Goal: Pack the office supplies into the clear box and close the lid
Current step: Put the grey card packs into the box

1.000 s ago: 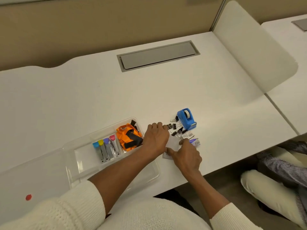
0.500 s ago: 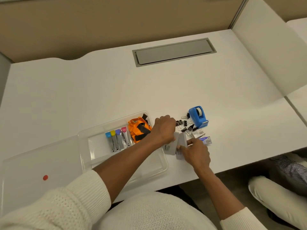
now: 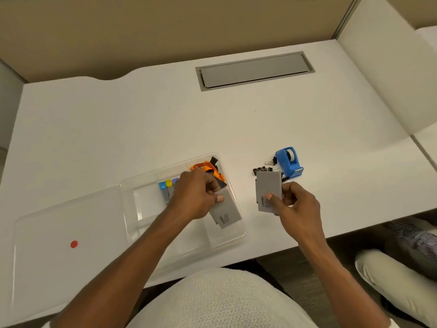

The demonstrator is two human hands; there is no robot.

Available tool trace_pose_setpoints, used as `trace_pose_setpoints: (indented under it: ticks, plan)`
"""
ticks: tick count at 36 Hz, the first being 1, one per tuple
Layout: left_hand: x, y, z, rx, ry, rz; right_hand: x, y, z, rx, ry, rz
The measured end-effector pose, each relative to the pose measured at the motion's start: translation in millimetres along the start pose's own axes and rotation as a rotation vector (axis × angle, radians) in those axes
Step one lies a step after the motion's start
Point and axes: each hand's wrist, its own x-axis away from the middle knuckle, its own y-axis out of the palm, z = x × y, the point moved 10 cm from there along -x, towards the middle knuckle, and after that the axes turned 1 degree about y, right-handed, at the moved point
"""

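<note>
- Over the clear box (image 3: 233, 236), our left hand (image 3: 196, 197) pinched a grey card packet (image 3: 225, 214), lowering it into the right-hand compartment.
- Our right hand (image 3: 296, 207) gripped a second grey packet (image 3: 268, 192) above the desk, near the binder clips (image 3: 262, 169) and blue tape dispenser (image 3: 289, 162).
- We judged packing midway; next, release and seat it flat. The lid (image 3: 59, 233) lay open.

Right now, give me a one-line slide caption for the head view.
Left hand lowers grey cards into clear box; right hand holds another card.
</note>
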Motion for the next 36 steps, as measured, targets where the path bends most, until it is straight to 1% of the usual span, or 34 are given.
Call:
trace_pose_setpoints:
  ticks: [3,6,9,13,16,18,21,23,25,28,31,36]
  plan:
    - [1.2,32.0,-13.5,-0.079,-0.014,-0.085,1.7,5.4,-15.1,-0.03,-0.056,-0.035]
    - [1.5,56.5,-13.3,-0.207,0.031,-0.093,2.7,16.2,-25.4,0.016,-0.123,-0.074]
    - [1.6,67.9,-11.8,-0.349,0.075,-0.025,6.0,26.3,-28.3,0.049,-0.161,-0.106]
    - [-0.1,69.1,-16.8,-0.393,0.093,0.034,10.1,36.8,-29.1,0.082,-0.188,-0.119]
    - [0.6,73.0,-20.9,-0.426,0.107,0.016,13.8,42.2,-25.1,0.104,-0.185,-0.123]
    - [5.2,67.4,-20.5,-0.444,0.114,0.035,17.5,47.0,-22.9,0.128,-0.172,-0.141]
    - [12.4,43.8,-22.3,-0.465,0.138,0.191,24.0,58.3,-23.5,0.171,-0.132,-0.192]
    - [15.3,34.7,-32.7,-0.464,0.102,0.248,28.7,69.7,-23.3,0.19,-0.108,-0.239]
    - [18.5,26.6,-45.5,-0.437,0.029,0.3,33.4,83.1,-23.4,0.234,-0.106,-0.282]
    - [21.5,22.5,-59.4,-0.403,-0.041,0.322,39.3,102.5,-26.4,0.314,-0.145,-0.298]
    - [21.7,19.9,-63.7,-0.375,-0.085,0.313,45.3,124.1,-35.6,0.41,-0.26,-0.273]
    - [16.3,18.4,-64.8,-0.405,-0.18,0.272,57.3,147.5,-46.0,0.686,-0.462,-0.196]
